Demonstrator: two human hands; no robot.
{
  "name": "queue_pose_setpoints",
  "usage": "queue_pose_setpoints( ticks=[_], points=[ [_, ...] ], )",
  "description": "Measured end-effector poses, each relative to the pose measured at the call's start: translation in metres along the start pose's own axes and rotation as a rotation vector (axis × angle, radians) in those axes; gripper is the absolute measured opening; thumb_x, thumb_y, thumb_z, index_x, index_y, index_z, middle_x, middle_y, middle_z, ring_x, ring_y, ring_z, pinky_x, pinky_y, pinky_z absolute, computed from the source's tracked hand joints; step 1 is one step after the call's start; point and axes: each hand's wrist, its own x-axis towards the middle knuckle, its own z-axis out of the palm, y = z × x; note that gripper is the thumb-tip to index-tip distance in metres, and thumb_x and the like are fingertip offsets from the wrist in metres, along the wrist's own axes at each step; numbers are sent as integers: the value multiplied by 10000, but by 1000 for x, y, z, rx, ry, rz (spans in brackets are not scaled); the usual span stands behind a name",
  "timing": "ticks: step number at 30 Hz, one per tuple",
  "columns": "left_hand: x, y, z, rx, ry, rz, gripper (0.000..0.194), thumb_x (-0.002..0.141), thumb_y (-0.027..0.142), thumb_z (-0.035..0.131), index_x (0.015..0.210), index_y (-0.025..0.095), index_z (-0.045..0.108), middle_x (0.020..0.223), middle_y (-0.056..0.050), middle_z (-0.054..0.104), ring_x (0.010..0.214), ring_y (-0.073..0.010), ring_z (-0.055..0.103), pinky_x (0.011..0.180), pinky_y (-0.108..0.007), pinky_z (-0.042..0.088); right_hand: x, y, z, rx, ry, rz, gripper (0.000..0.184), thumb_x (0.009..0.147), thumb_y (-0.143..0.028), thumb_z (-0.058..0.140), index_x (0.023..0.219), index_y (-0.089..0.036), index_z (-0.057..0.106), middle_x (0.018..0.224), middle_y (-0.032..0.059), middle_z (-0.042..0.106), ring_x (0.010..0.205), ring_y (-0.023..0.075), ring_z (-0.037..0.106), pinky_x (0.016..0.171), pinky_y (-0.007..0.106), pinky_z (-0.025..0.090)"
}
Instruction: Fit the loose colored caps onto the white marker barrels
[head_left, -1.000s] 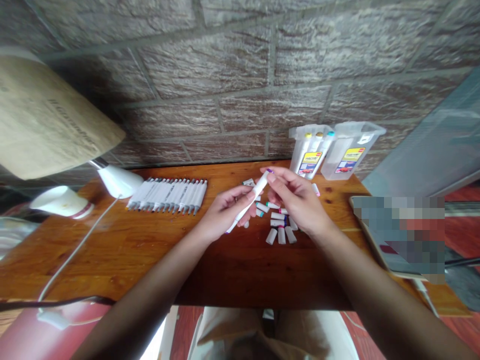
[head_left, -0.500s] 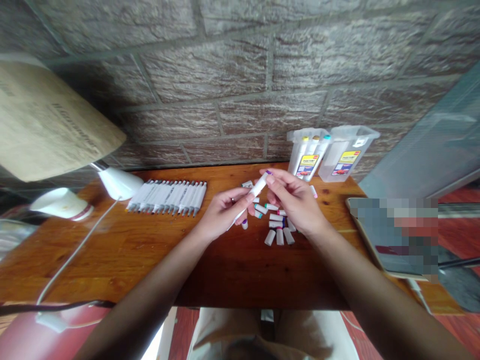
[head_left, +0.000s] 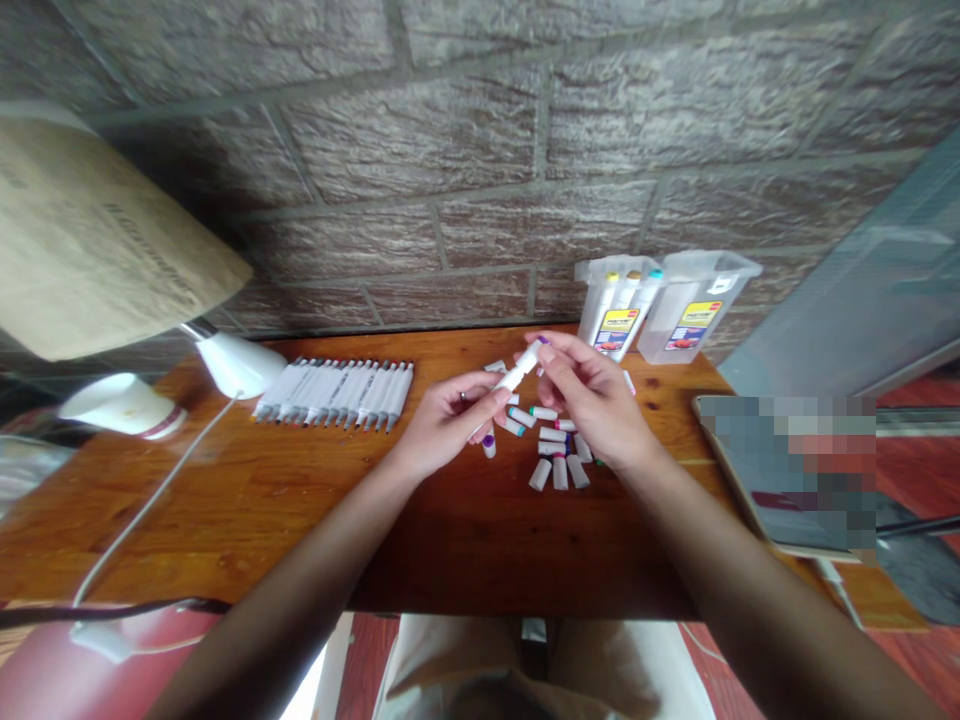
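My left hand [head_left: 450, 420] is closed round a white marker [head_left: 511, 382], which slants up to the right. At the marker's upper end, the fingers of my right hand [head_left: 589, 390] pinch its white cap with a purple tip [head_left: 543, 341]. A small step shows in the outline where cap and barrel meet; whether the cap is fully seated I cannot tell. The lower end of the marker is hidden behind my left hand. Just beneath that hand lies a loose cap with a purple end [head_left: 489, 446]. Several other white caps [head_left: 553, 435] with coloured ends lie scattered below my right hand.
A row of uncapped markers [head_left: 337, 392] lies on the wooden table [head_left: 465, 540] at left. Behind it stand a lamp base [head_left: 236, 362] and a paper cup [head_left: 124, 405]. Two clear plastic boxes [head_left: 694, 310] stand at the back right, one holding markers. A tablet [head_left: 780, 480] lies at right.
The marker's lower end, visible a second ago, is now hidden by my left hand. The loose purple-ended cap beneath has come into view. Both hands keep nearly the same place.
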Motion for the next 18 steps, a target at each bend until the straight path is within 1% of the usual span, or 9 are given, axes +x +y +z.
queue_pose_setpoints(
  ticks=[2, 5, 11, 16, 18],
  points=[
    [0, 1, 1, 10, 0, 8, 393, 829, 450, 774, 1045, 131, 696, 660, 23, 658, 452, -43, 466, 411, -178, 390, 0, 0, 0, 14, 5, 24, 356, 873, -462, 742, 1091, -185, 697, 703, -26, 623, 502, 70, 446, 437, 220, 339],
    [0, 2, 2, 38, 14, 19, 373, 830, 446, 771, 1015, 130, 698, 668, 20, 661, 456, -45, 471, 421, -184, 413, 0, 1, 0, 40, 0, 54, 369, 856, -467, 758, 1074, -176, 691, 659, -45, 595, 483, 61, 425, 431, 215, 323],
    [1, 1, 0, 108, 25, 28, 378, 823, 451, 771, 1002, 129, 690, 653, 17, 667, 453, -52, 481, 425, -187, 422, 2, -1, -4, 22, -22, 76, 392, 831, -477, 779, 1052, -164, 697, 633, -51, 578, 496, 63, 445, 446, 211, 325],
    [0, 1, -1, 197, 45, 86, 349, 843, 419, 756, 1022, 126, 695, 668, 11, 676, 476, -56, 506, 456, -187, 440, 1, -6, -9, -59, -105, 86, 441, 877, -488, 728, 1178, -168, 686, 679, -29, 614, 517, 76, 470, 445, 219, 326],
    [0, 0, -1, 206, 44, 84, 354, 850, 433, 745, 1020, 126, 695, 666, 11, 674, 473, -58, 504, 457, -189, 441, 0, -6, -9, -94, -125, 92, 459, 894, -495, 705, 1216, -169, 677, 707, -17, 633, 522, 77, 470, 441, 217, 321]
  ],
)
